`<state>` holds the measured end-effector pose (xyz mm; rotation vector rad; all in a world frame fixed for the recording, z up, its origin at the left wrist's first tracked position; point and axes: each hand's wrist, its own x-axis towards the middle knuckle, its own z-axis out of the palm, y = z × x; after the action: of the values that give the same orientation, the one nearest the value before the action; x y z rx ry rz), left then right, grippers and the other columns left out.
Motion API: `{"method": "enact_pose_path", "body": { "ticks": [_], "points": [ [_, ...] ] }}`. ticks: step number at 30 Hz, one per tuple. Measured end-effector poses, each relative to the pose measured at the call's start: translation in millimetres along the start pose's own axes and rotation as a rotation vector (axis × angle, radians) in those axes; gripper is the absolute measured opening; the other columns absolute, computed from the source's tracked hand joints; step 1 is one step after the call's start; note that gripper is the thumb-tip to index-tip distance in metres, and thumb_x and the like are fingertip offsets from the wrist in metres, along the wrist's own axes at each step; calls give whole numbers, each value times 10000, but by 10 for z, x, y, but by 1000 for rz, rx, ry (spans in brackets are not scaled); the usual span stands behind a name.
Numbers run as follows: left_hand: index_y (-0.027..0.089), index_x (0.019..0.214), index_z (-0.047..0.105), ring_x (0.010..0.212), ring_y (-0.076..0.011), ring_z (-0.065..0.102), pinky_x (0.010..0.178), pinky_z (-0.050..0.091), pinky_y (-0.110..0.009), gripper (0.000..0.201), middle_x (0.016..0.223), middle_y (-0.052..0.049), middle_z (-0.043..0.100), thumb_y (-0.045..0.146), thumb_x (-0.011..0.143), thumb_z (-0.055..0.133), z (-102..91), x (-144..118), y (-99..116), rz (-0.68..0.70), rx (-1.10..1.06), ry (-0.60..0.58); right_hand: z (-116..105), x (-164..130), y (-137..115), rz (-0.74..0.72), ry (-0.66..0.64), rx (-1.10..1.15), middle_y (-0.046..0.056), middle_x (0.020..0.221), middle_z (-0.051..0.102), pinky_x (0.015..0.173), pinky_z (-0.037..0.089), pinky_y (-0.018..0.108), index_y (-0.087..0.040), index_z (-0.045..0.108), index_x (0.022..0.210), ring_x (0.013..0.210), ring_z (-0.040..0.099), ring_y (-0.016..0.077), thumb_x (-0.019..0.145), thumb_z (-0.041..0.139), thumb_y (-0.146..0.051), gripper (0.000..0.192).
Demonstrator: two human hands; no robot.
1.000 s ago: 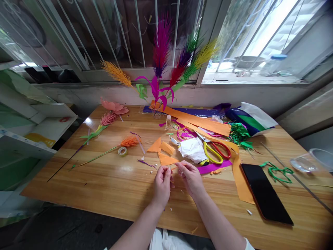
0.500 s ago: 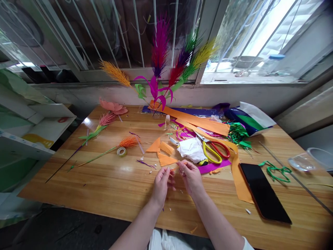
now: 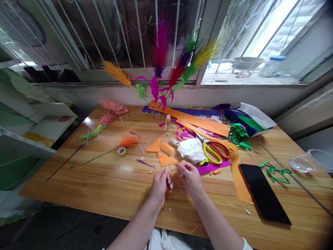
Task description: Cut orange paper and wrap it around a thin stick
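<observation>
two hands pinching a small orange strip over a cluttered craft table

the wooden table (image 3: 104, 184) is running wide, its near edge passing under both forearms, with bare wood lying open to the left of the hands and in front of them. the right half is crowding up: a long orange paper band (image 3: 235, 163) is trailing toward the near edge beside a black phone (image 3: 264, 192), and yellow-handled scissors (image 3: 213, 151) are lying by crumpled white paper (image 3: 192, 149). orange paper triangles (image 3: 163, 152) are sitting just beyond the hands.

the left hand (image 3: 160, 185) and right hand (image 3: 191, 178) are hovering close together above the table, each closing thumb and forefinger on a small orange strip (image 3: 174, 169) held between them. the strip's long axis is lying roughly left to right, tilting slightly up toward the right hand; its finer shape is too small to tell.

against the earlier frames, the hands are staying in nearly the same spot, the left fingers curling a little tighter, and the table things are lying unmoved.
</observation>
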<state>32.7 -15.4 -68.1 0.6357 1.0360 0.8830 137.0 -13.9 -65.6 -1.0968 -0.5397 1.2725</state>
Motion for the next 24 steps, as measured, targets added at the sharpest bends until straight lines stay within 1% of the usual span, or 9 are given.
{"method": "enact_pose_path", "body": {
  "ticks": [3,5,7,10,13,17,19,21,24],
  "points": [
    [158,572,411,392,-56,411,339,284,-157,395,492,46,428,526,701,477,-17,-26,-1,12,-1,-15,-15,21,16,2,9,3,-64,480,390,444,212,218,-162,545,521,448,283,58,570,716,-309,230],
    [166,700,462,464,-72,459,365,345,-166,333,584,36,480,496,696,507,-22,-44,-24,78,27,-7,-22,32,28,4,10,23,-66,476,392,442,210,217,-163,537,515,444,280,57,575,713,-306,234],
    [183,752,455,471,-70,447,371,361,-165,299,590,47,471,471,702,516,-22,-51,-54,151,77,3,-21,32,36,10,10,43,-67,474,394,439,205,216,-163,529,507,439,275,55,579,710,-305,241],
    [184,699,430,406,-57,383,334,313,-154,298,522,62,424,478,738,463,-20,-36,-88,208,164,40,-9,17,41,12,0,48,-63,479,390,436,200,214,-159,528,504,442,271,53,585,709,-296,241],
    [180,631,403,385,-58,374,325,282,-155,339,478,60,407,496,749,434,-24,-2,-88,218,210,75,1,4,36,-3,-7,50,-61,484,382,436,201,210,-156,542,518,448,278,52,590,708,-285,223],
    [176,526,347,322,-48,328,321,242,-162,416,377,62,361,517,759,395,-30,23,-49,162,201,69,-10,13,26,-19,3,43,-64,492,373,438,210,205,-154,550,519,450,280,47,591,710,-279,215],
    [172,503,349,315,-48,332,320,234,-163,441,364,57,363,531,757,383,-29,16,-22,117,169,62,-25,25,27,-24,-1,43,-63,491,373,439,216,206,-155,548,519,452,280,49,597,706,-277,215],
    [163,558,412,359,-59,388,328,266,-163,408,432,44,431,529,740,415,-24,-3,2,108,125,51,-40,35,30,-23,1,54,-65,488,368,437,214,207,-155,543,520,450,273,50,601,703,-276,216],
    [173,702,460,448,-73,444,363,346,-167,315,550,43,479,486,715,490,-18,-27,7,172,92,27,-51,40,29,-18,6,69,-69,481,357,434,203,207,-155,531,518,448,260,50,604,701,-275,226]
  ]
}}
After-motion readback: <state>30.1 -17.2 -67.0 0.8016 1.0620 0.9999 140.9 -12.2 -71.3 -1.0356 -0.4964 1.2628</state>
